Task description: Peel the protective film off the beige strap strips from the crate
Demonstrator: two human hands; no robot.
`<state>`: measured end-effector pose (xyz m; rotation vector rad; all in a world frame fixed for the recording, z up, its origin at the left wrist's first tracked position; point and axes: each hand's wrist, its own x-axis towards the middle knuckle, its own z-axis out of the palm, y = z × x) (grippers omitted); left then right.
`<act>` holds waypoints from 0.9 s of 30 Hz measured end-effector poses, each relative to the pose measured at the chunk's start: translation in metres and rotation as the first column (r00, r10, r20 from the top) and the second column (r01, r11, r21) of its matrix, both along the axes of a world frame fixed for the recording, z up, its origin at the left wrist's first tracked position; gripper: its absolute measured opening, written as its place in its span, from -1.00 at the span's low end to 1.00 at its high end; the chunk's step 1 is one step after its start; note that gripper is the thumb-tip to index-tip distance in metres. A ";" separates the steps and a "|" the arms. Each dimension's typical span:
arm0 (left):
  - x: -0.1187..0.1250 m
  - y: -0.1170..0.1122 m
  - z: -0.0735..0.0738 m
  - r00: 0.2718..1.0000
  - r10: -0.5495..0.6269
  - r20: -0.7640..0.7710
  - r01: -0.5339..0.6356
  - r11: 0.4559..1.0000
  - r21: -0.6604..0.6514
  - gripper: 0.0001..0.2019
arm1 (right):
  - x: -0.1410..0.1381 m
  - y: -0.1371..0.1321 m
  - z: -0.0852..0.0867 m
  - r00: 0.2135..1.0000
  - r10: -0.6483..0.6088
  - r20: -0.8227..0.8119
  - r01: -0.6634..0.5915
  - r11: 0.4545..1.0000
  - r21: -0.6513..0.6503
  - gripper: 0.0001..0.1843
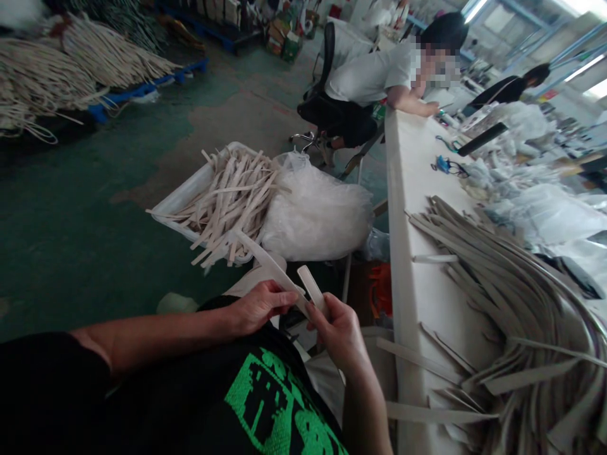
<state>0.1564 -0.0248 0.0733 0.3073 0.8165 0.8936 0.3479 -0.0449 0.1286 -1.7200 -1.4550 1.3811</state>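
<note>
My left hand (pixel 265 305) pinches a long pale strap (pixel 263 256) between thumb and fingers, one end pointing up toward the tub. In my right hand (pixel 336 325) is a second pale strap end (pixel 310 284) with a rounded tip, gripped between thumb and fingers. The hands are close together above my lap, and the pale pieces meet or overlap between them; whether they are one strap I cannot tell. Just beyond, a white tub (pixel 183 196) holds a heap of similar beige straps (pixel 237 189).
A full clear plastic bag (pixel 317 212) sits against the tub. On the right, a white table (pixel 403 177) carries a large pile of beige straps (pixel 516 284), plastic bags and scissors (pixel 448 165). A co-worker (pixel 365 82) leans on its far end. Strap bundles (pixel 52 69) lie on blue pallets.
</note>
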 end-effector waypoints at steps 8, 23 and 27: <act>-0.004 0.004 0.004 0.996 0.068 -0.058 -0.064 0.995 0.074 -0.61 | 0.007 -0.004 0.000 0.999 0.003 -0.053 -0.005 0.999 -0.038 -0.49; 0.005 0.002 0.005 0.995 -0.056 -0.078 0.070 0.979 0.190 -0.69 | -0.002 -0.009 0.004 0.995 -0.016 -0.097 0.015 1.000 -0.010 -0.50; -0.005 0.012 0.006 0.995 0.028 -0.099 -0.014 0.990 0.141 -0.71 | 0.008 -0.009 0.007 0.994 -0.026 -0.103 0.025 1.000 -0.011 -0.51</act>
